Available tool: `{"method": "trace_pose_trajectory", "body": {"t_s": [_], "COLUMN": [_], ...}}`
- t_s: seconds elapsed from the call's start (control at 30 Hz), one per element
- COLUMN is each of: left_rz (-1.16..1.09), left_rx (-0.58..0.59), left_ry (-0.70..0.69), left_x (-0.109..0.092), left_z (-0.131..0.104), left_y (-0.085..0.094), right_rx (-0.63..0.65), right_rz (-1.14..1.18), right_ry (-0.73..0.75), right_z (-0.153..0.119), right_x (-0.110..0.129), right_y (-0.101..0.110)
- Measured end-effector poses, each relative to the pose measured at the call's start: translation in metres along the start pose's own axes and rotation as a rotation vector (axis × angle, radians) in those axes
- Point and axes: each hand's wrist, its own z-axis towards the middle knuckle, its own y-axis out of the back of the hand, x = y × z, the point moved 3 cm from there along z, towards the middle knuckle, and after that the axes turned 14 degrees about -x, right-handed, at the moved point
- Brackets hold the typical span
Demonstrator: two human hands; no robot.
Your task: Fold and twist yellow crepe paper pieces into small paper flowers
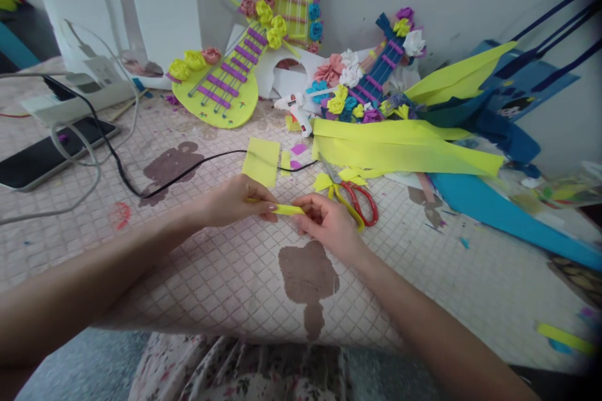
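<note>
A narrow folded yellow paper strip (288, 209) stretches between my two hands, above the quilted tablecloth. My left hand (242, 202) pinches its left end between thumb and fingers. Its right end sits in the fingertips of my right hand (329, 222). Just beyond my right hand lie scissors (361, 200) with red and yellow handles, blades pointing away. Ahead of my left hand is a flat yellow paper rectangle (262, 160), with a black cord (221, 154) running across it. Small yellow paper scraps (350, 174) lie by the scissors.
Along the wall stand a yellow paper guitar (226, 84) and a blue one (380, 72) with paper flowers. A white glue gun (296, 111) lies before them, beside a long yellow crepe sheet (404, 145). At left are a phone (56, 150) and a power strip (79, 100).
</note>
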Motion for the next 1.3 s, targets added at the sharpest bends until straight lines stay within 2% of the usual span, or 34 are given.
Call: {"method": "trace_pose_trajectory", "body": {"t_s": [0.17,0.43,0.57,0.73,0.8,0.93,1.03,1.17,1.3], "left_rz": [-0.041,-0.187,-0.204,-0.157,-0.167,-0.242,-0.236,-0.127,-0.113], "left_rx": [0.026,0.062,0.038,0.000,-0.020,0.053,0.099,-0.008,-0.079], "left_ry": [0.027,0.150,0.181,0.109,0.120,0.160,0.092,-0.080,-0.047], "left_x": [0.001,0.013,0.013,0.010,0.012,0.017,0.016,0.007,0.008], "left_z": [-0.001,0.009,0.010,0.008,0.007,0.007,0.008,0.008,0.008], "left_y": [-0.004,0.021,0.022,0.011,0.010,0.013,0.015,0.014,0.013], "right_rx": [0.014,-0.086,-0.086,-0.076,-0.075,-0.070,-0.081,-0.075,-0.077], "right_rz": [-0.031,-0.014,-0.004,-0.001,-0.001,-0.017,-0.031,-0.040,-0.106], "right_ry": [0.015,0.002,-0.016,-0.016,-0.016,-0.003,0.012,0.014,0.070], "right_z": [0.000,0.003,0.003,0.002,0.001,0.002,0.002,0.001,0.002], "right_x": [0.001,-0.007,-0.006,-0.003,-0.003,-0.004,-0.002,-0.002,0.000], "right_y": [-0.002,0.012,0.013,0.012,0.012,0.013,0.015,0.014,0.019]}}
